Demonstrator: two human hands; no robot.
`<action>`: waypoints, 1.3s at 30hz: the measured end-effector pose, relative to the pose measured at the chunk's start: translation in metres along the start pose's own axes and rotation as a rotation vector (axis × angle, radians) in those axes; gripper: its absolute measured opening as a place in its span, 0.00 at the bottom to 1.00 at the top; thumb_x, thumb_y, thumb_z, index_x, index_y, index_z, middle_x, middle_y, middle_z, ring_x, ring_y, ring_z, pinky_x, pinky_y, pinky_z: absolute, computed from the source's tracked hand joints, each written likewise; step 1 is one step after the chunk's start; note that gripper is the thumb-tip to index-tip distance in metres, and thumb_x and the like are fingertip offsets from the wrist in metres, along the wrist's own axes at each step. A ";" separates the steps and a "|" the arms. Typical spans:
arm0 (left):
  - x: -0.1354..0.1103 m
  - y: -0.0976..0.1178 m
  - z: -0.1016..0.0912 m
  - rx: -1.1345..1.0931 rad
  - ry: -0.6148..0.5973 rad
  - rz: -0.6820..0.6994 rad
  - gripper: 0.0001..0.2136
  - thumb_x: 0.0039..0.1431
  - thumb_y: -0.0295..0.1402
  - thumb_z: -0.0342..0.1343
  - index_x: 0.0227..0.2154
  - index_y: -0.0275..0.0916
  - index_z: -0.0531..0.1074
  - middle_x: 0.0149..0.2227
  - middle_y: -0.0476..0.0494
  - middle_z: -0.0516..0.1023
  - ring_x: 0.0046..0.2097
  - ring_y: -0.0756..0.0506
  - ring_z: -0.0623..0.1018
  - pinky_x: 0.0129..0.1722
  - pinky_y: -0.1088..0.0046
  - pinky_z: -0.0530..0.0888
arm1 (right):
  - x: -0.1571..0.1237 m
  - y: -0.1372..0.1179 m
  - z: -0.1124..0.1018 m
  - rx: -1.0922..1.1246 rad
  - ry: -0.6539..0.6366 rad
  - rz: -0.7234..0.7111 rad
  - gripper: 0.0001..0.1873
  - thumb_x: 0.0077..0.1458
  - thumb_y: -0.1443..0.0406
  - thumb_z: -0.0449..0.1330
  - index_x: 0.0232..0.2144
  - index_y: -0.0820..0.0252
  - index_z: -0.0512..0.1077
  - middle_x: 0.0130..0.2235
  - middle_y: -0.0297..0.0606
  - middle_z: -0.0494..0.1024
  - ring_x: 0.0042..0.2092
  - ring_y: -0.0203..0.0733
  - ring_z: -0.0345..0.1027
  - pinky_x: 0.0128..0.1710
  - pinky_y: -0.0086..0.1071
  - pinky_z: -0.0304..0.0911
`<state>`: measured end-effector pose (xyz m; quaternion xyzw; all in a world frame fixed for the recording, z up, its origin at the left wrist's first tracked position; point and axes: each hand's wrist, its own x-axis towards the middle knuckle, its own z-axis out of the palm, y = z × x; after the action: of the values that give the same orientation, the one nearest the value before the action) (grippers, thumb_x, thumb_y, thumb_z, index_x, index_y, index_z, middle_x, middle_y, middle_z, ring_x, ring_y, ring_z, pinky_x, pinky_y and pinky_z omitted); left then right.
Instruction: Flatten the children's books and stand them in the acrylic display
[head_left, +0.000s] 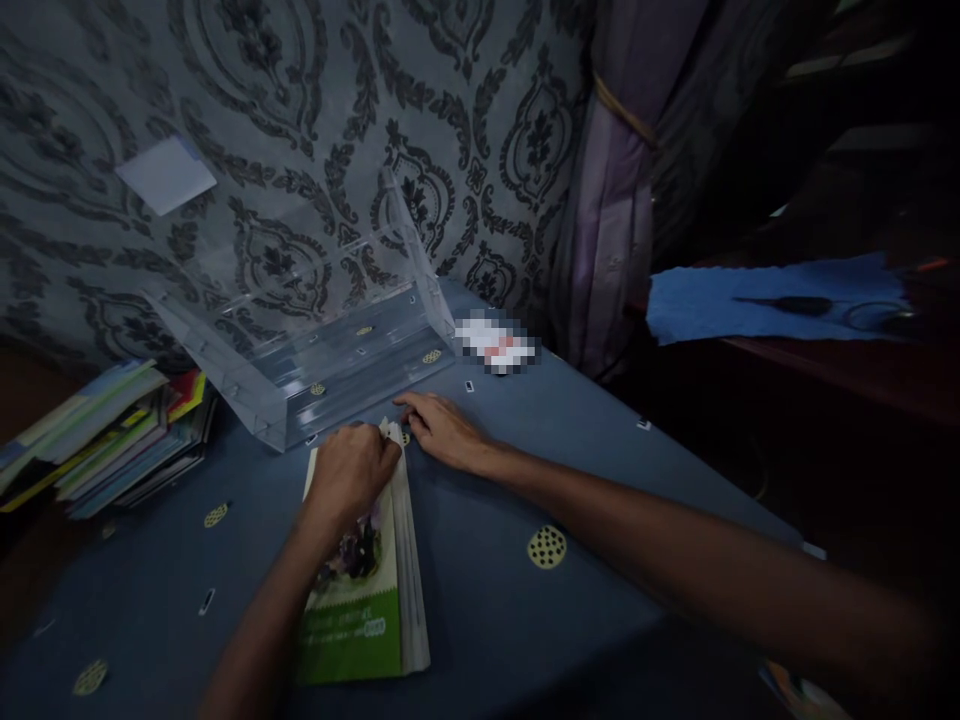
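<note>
A thick book with a green and white cover [367,610] lies on the blue table [487,600] in front of me. My left hand [349,480] rests on the book's far end, fingers curled round its top corner. My right hand [442,430] lies beside it on the tabletop, fingers together and touching the same corner of the pages. A clear plastic box [315,340], lying open, stands just beyond both hands.
A stack of colourful books [105,435] sits at the left edge. A small blurred card [496,345] lies by the box. Patterned wallpaper with a white paper note [166,175] is behind. A purple curtain [611,190] and a blue cloth [772,295] are to the right.
</note>
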<state>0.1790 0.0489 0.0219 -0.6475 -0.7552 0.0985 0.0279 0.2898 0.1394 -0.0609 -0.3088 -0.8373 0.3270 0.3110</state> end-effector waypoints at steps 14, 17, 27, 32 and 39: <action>-0.058 -0.066 0.061 -0.186 0.251 0.063 0.19 0.67 0.39 0.47 0.57 0.40 0.67 0.57 0.35 0.71 0.56 0.36 0.72 0.50 0.58 0.73 | -0.020 -0.034 -0.005 -0.141 -0.145 0.001 0.13 0.61 0.68 0.53 0.45 0.57 0.73 0.27 0.35 0.77 0.27 0.40 0.68 0.27 0.30 0.54; -0.075 -0.088 0.082 -0.266 0.245 -0.004 0.24 0.69 0.43 0.42 0.63 0.39 0.60 0.64 0.33 0.64 0.57 0.35 0.73 0.50 0.58 0.75 | -0.021 -0.033 0.001 -0.051 -0.138 0.025 0.14 0.60 0.69 0.53 0.46 0.59 0.73 0.25 0.34 0.76 0.25 0.39 0.67 0.26 0.29 0.55; -0.055 -0.092 0.054 -0.232 0.114 0.107 0.17 0.64 0.40 0.50 0.51 0.37 0.71 0.58 0.33 0.72 0.59 0.34 0.71 0.56 0.54 0.70 | -0.033 -0.042 0.005 0.471 -0.334 0.223 0.18 0.59 0.68 0.51 0.52 0.62 0.67 0.25 0.30 0.75 0.20 0.33 0.70 0.20 0.24 0.62; -0.053 -0.035 0.034 -0.110 0.102 0.063 0.18 0.62 0.46 0.54 0.45 0.37 0.72 0.47 0.34 0.75 0.50 0.34 0.74 0.43 0.60 0.75 | -0.015 -0.022 -0.002 0.290 -0.073 0.175 0.18 0.57 0.70 0.52 0.49 0.63 0.70 0.28 0.34 0.79 0.20 0.32 0.67 0.25 0.27 0.64; -0.043 0.002 0.020 0.050 -0.009 0.001 0.12 0.64 0.37 0.52 0.39 0.32 0.72 0.41 0.31 0.75 0.46 0.33 0.74 0.36 0.61 0.74 | -0.011 -0.016 -0.003 0.284 -0.082 0.160 0.20 0.59 0.74 0.49 0.52 0.61 0.67 0.39 0.39 0.82 0.19 0.28 0.64 0.27 0.28 0.64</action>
<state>0.1841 0.0044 0.0052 -0.6466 -0.7522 0.1203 0.0406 0.2933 0.1233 -0.0509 -0.3139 -0.7673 0.4781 0.2900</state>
